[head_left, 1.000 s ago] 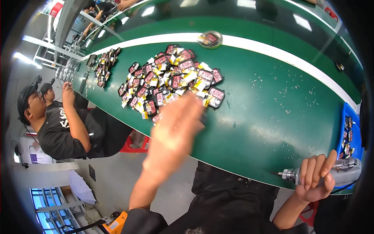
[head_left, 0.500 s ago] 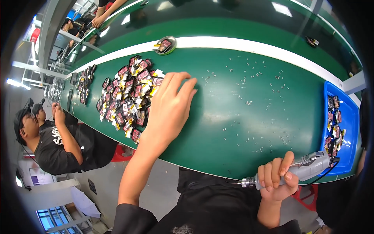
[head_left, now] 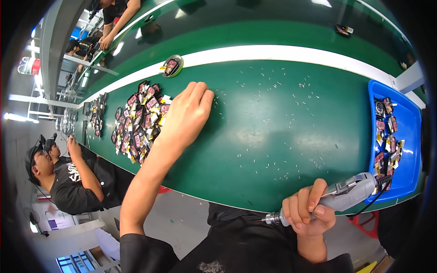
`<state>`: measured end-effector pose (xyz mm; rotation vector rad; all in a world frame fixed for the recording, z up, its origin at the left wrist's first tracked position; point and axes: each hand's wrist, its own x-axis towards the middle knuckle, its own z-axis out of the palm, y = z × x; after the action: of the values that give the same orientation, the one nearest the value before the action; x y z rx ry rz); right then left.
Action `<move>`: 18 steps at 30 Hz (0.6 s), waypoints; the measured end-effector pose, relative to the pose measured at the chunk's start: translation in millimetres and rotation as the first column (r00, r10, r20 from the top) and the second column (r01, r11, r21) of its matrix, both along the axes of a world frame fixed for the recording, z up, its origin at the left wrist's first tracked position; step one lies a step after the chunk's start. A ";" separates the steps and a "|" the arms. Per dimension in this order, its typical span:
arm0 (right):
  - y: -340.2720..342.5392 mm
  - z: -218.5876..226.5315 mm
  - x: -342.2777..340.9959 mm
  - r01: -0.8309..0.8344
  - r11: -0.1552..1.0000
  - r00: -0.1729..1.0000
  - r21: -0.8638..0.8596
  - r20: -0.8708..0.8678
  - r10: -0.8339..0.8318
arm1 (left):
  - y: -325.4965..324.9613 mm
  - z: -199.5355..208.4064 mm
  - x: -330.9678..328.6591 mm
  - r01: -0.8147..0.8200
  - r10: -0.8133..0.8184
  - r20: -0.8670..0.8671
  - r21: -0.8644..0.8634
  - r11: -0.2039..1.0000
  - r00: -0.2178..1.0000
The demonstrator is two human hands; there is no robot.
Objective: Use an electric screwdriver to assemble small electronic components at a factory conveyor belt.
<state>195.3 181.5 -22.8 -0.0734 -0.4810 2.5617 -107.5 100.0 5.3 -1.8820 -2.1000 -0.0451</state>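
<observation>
My right hand [head_left: 308,207] is wrapped round a grey rotary tool [head_left: 348,193] with a silver chuck. Its thin bit points left, at the table's near edge. My left hand [head_left: 191,111] hangs just right of a pile of small black modules [head_left: 139,116] with pinkish-red faces and white and yellow tabs. Its fingers are curled together and their tips are hidden, so whatever they may hold does not show. The forearm covers part of the pile's right side.
Thin pale slivers [head_left: 266,122] lie scattered over the green table [head_left: 227,177]. At the right stands a blue bin [head_left: 412,154] with several modules inside. A round dish [head_left: 177,73] holding a module sits by the white rail [head_left: 273,52]. Co-workers sit at left [head_left: 77,182].
My left hand has shifted left, and its spread fingers have curled together. The right hand still grips the rotary tool. The whole view has shifted slightly.
</observation>
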 end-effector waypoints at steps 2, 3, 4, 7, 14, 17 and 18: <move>-1.1 0.7 0.3 -0.014 1.000 1.000 -0.011 -0.004 0.014 | -1.7 -4.2 -5.1 -0.036 0.034 0.027 0.079 0.996 0.999; -0.9 0.5 0.4 -0.009 1.000 1.000 -0.010 -0.002 0.009 | -1.7 -3.1 -4.7 -0.031 0.028 0.030 0.080 0.996 0.999; -0.8 0.4 0.3 -0.014 1.000 1.000 0.000 -0.001 0.014 | -2.0 0.3 -3.4 -0.127 0.088 0.232 0.157 0.979 0.969; -1.0 -1.1 -0.5 -0.016 1.000 1.000 0.014 -0.002 0.016 | -7.2 7.2 -4.7 -0.316 0.169 0.535 0.196 0.928 0.828; -4.4 1.0 -5.2 0.009 0.999 1.000 0.040 0.006 -0.009 | -8.9 2.3 3.1 -0.110 0.063 0.255 0.178 0.978 0.965; -5.1 -0.2 -5.1 0.017 0.999 1.000 0.046 0.009 -0.017 | -8.2 -3.0 -0.7 -0.085 0.065 0.160 0.120 0.989 0.985; -5.4 -0.4 -5.2 0.016 0.999 1.000 0.047 0.009 -0.017 | -8.2 -3.7 -2.2 -0.085 0.065 0.161 0.121 0.989 0.985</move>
<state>190.2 176.1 -23.3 -0.0731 -0.5412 2.5337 -109.7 91.8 1.6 -1.7744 -2.2114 -0.3118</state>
